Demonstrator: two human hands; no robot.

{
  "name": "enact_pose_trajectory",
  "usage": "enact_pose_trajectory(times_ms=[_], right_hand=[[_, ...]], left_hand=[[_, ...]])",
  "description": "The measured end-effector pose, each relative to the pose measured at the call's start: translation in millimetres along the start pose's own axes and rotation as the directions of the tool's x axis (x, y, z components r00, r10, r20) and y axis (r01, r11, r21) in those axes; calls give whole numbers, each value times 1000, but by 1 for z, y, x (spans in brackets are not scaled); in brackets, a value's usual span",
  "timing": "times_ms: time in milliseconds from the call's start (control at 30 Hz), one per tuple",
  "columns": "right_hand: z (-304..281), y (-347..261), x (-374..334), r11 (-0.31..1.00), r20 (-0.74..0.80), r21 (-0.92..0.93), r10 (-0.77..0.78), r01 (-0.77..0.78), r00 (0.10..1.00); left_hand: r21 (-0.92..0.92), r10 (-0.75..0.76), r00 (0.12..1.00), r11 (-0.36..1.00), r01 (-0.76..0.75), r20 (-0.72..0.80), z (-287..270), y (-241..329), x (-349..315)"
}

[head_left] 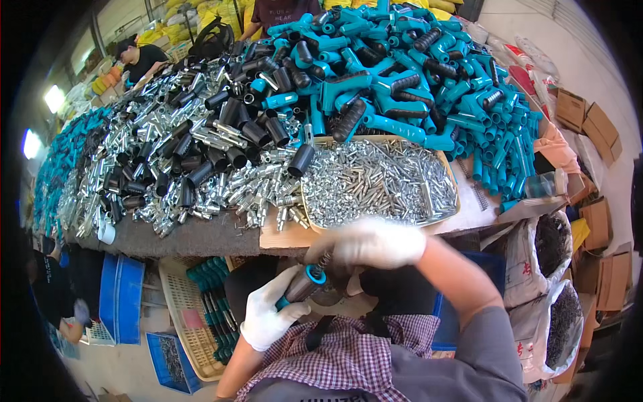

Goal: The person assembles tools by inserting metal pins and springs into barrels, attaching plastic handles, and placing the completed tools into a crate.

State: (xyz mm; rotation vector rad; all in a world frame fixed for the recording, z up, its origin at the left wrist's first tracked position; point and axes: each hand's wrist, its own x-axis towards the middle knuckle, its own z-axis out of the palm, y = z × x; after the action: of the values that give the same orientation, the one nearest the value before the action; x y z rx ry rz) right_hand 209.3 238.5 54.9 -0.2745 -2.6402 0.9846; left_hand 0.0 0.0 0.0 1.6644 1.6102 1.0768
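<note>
My left hand point(271, 313), in a white glove, is wrapped round a dark cylindrical tool part point(303, 288) with a teal collar. The part is tilted, and a dark coil spring point(324, 261) sticks out of its upper end. Just above and to the right is my right hand point(378, 244), also gloved in white. Motion smears its fingers, so I cannot make out whether they grip the spring. Beyond it, at the table's front edge, a shallow tray point(447, 221) is full of small metal pins and fittings.
Teal and black tool bodies point(395, 87) are heaped behind the tray. Metal parts and black sleeves point(194, 141) cover the table's left. Below stand a cream basket point(175, 285) of teal tools and blue bins point(122, 295). Sacks of dark parts point(549, 244) stand at right. Other people sit farther off.
</note>
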Motion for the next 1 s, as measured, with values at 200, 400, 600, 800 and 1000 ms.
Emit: enact_pose_trajectory(times_ms=[200, 400, 600, 800, 1000], right_hand=[[-88, 87, 14, 209, -609, -720, 266, -662, 747], [-89, 102, 15, 142, -613, -685, 418, -715, 671], [-64, 47, -29, 641, -775, -314, 253, -700, 580], [22, -76, -70, 877, -429, -272, 258, -396, 866], [50, -81, -81, 804, -437, -427, 216, -413, 873]], left_hand=[[-151, -128, 986, 982, 112, -104, -1, 8, 3], [-201, -199, 973, 964, 173, -117, 1, 8, -9], [-161, -142, 983, 979, 123, -116, -1, 13, -12], [-26, -101, 988, 995, 98, -120, -7, 22, -15], [59, -97, 993, 993, 101, -69, -7, 27, -16]])
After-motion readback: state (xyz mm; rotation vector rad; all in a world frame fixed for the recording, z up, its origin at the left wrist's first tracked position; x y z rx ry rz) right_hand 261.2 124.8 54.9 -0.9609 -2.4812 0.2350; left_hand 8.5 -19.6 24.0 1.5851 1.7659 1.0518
